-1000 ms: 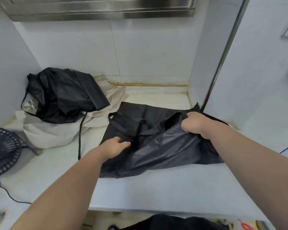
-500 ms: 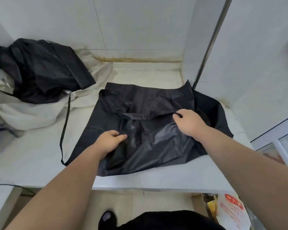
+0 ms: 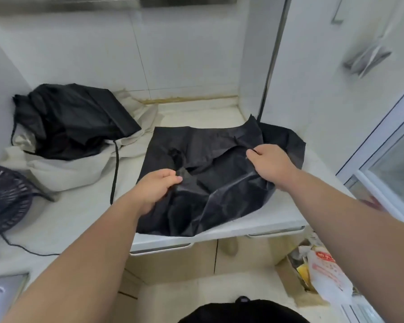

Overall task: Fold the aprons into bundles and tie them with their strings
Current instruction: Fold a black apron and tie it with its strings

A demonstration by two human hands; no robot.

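A black apron [image 3: 210, 159] lies spread and wrinkled on the white counter [image 3: 79, 217], reaching its front edge. My left hand [image 3: 156, 190] pinches a fold of the apron near its left middle. My right hand [image 3: 271, 164] grips a raised fold of the same apron toward its right side. A black string [image 3: 115, 169] runs down the counter left of the apron. At the back left sits a pile of black aprons [image 3: 70, 120] on top of pale cloth [image 3: 63, 171].
A dark round fan [image 3: 2, 199] with a cable stands at the left edge of the counter. White tiled walls close the back and right. Below are cabinet handles [image 3: 161, 249] and a box of rubbish [image 3: 317, 276] on the floor at right.
Both hands have kept hold of the apron and gathered its cloth, so it lies more bunched toward the front edge. The camera tilted up and back.
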